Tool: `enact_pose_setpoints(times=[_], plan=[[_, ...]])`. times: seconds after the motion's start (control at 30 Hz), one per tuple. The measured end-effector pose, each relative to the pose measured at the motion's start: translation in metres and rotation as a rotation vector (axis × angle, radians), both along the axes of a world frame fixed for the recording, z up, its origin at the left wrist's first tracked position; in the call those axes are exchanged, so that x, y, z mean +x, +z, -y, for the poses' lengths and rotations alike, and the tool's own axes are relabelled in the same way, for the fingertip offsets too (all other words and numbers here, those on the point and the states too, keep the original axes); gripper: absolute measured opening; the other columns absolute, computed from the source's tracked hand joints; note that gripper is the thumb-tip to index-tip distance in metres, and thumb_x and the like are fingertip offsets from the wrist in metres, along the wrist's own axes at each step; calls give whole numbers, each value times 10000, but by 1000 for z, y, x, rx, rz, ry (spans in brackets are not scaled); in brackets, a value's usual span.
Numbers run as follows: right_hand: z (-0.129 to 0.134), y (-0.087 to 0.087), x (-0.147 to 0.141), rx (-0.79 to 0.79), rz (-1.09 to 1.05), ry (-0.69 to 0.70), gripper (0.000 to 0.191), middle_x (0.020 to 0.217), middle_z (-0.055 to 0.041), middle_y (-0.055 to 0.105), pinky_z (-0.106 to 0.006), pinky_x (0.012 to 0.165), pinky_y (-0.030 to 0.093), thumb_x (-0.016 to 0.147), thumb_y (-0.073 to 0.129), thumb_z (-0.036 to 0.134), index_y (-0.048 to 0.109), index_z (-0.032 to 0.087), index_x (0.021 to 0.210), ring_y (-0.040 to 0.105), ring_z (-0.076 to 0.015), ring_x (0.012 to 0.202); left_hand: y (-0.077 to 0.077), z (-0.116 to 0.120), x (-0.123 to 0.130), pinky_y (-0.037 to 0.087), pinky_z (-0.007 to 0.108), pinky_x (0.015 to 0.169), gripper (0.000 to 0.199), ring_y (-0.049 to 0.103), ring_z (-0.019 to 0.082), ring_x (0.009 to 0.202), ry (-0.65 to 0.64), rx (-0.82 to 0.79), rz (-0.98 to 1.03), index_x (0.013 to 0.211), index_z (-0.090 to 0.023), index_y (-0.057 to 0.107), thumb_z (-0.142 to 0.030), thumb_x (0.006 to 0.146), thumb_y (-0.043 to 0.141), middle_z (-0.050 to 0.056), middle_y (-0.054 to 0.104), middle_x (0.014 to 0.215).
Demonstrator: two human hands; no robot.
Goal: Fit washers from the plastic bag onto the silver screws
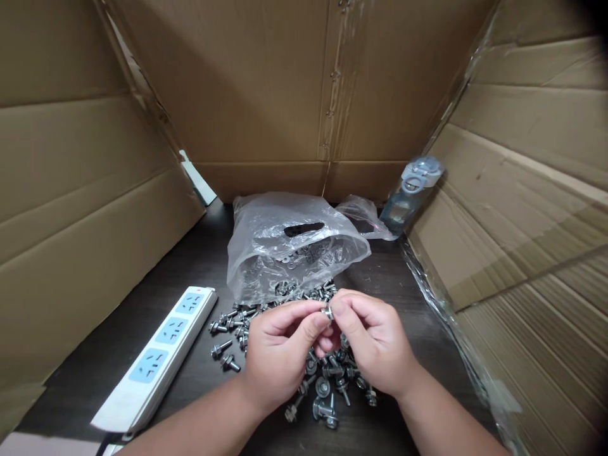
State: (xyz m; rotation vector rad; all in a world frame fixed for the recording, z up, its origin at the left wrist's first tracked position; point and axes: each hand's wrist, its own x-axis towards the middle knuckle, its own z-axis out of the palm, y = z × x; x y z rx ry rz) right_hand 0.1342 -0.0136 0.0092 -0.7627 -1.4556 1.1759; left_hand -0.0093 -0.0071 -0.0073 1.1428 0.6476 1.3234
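My left hand [280, 348] and my right hand [375, 339] meet over a pile of metal bolts. Pinched between the thumbs and fingers of both is a small shiny bolt [327, 311], mostly covered by the fingertips. Below and around the hands lie many loose flanged bolts [324, 410], some with washers on them. Behind the hands, a translucent plastic bag [266, 221] lies on its side with its mouth toward me. Small washers [286, 259] show inside it.
A white power strip [156, 361] with blue sockets lies at the left. A clear water bottle [411, 193] leans at the back right beside another plastic bag [365, 212]. Cardboard walls [247, 82] surround the dark table [190, 253] on the left, back and right.
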Motion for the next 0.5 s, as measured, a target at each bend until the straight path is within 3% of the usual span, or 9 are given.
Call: enact_pose_setpoints(times=[0.1, 0.17, 0.23, 0.43, 0.5], plan=[[-1, -1, 2, -15, -28, -28, 199, 718, -21, 574, -237, 586, 520, 956, 492, 225, 587, 142, 801, 627, -112, 629, 0, 0, -1, 530, 144, 493, 162, 630, 79, 539, 13, -13, 9, 926, -246, 748, -160, 834, 646, -3, 687, 670], [0, -1, 4, -35, -99, 7, 63, 810, -23, 584, -253, 635, 545, 929, 543, 207, 589, 166, 943, 637, -119, 690, 1, -1, -1, 526, 143, 488, 155, 626, 78, 528, 29, -19, 20, 924, -238, 747, -160, 831, 650, 0, 687, 660], [1, 1, 5, -33, -140, 60, 101, 910, -36, 566, -291, 677, 567, 908, 566, 169, 584, 180, 1007, 645, -129, 730, 2, -1, -2, 520, 142, 479, 149, 619, 78, 516, 42, -14, 23, 920, -231, 746, -160, 824, 658, 2, 681, 643], [2, 1, 1, 6, -68, 43, 64, 832, -26, 544, -282, 619, 550, 924, 530, 151, 590, 157, 904, 637, -124, 669, 1, 0, 0, 528, 158, 491, 156, 620, 85, 529, 29, 2, 7, 926, -234, 750, -162, 828, 652, 3, 675, 643], [1, -1, 0, 21, 16, 8, 168, 771, -25, 553, -282, 625, 533, 947, 494, 183, 579, 148, 806, 622, -122, 653, 0, 0, 0, 525, 156, 486, 150, 619, 85, 528, 30, -9, 12, 921, -235, 751, -169, 823, 659, 2, 675, 643]])
